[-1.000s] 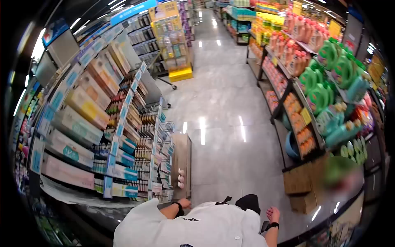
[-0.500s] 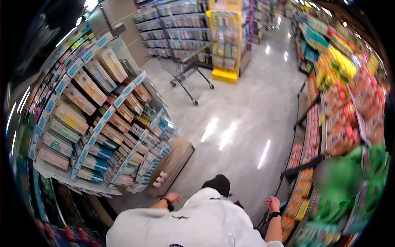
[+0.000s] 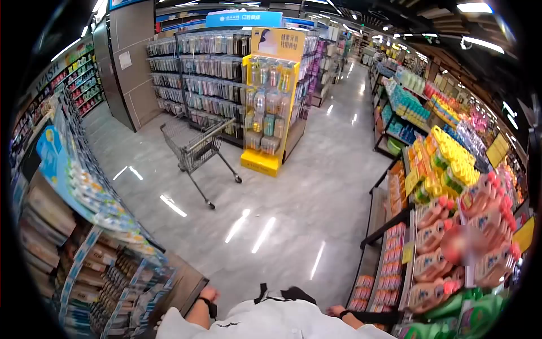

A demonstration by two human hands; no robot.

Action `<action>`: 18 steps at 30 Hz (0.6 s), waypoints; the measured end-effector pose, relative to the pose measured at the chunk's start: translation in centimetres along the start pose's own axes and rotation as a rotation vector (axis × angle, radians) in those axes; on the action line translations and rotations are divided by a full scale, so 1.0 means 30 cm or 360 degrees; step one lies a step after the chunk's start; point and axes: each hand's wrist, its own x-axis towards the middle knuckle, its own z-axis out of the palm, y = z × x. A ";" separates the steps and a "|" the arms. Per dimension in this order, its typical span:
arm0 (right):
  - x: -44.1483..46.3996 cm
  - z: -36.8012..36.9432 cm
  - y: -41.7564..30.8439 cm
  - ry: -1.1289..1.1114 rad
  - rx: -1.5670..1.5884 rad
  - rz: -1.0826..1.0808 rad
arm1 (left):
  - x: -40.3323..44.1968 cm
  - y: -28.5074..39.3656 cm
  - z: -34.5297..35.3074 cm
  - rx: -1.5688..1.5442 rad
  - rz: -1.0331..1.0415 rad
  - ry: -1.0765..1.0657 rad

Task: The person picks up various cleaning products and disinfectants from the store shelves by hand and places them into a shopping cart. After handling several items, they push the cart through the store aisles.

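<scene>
My left hand (image 3: 209,293), with a black band on the wrist, hangs low beside the wooden base (image 3: 189,277) of the left shelf. Its fingers look loosely curled, and no held thing shows. Close to the lower part of the right-hand display, my right hand (image 3: 337,311) is also curled, with no object visible in it. Between the hands is the front of my white shirt (image 3: 271,319). Pink-packed goods (image 3: 389,271) stand on the rack nearest my right hand. Boxed goods and small packs (image 3: 113,277) fill the shelf on my left.
A shopping cart (image 3: 197,150) stands ahead on the grey floor (image 3: 271,209). Behind it are a yellow display stand (image 3: 271,113) and a wall of hanging packs (image 3: 214,85). Pink bottles (image 3: 432,254), yellow bottles (image 3: 451,158) and green bottles (image 3: 474,311) line the right side.
My view has tilted up and shifted along the aisle. The cart and yellow stand appear nearer and lower in view. Both hands now sit lower in view, the right one closer to my body.
</scene>
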 end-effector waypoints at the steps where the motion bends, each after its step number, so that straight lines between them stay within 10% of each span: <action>1: -0.032 -0.012 -0.079 0.0042 0.0045 -0.0044 | 0.169 0.095 -0.035 -0.0200 0.0068 0.0026; 4: 0.034 -0.130 -0.323 0.0143 0.0140 -0.0097 | 0.484 0.494 -0.171 -0.0229 0.0647 0.0135; 8: 0.253 -0.237 -0.808 0.0245 0.0170 -0.0160 | 0.487 1.179 -0.503 -0.1076 0.0632 -0.0052; 12: 0.641 -0.226 -1.593 0.0098 0.0030 -0.0525 | 0.626 1.567 -0.804 -0.0864 0.0921 0.0421; 18: 0.478 0.644 -2.891 -0.0244 -0.0625 -0.0896 | 0.754 1.759 -1.137 -0.0337 0.0867 0.1315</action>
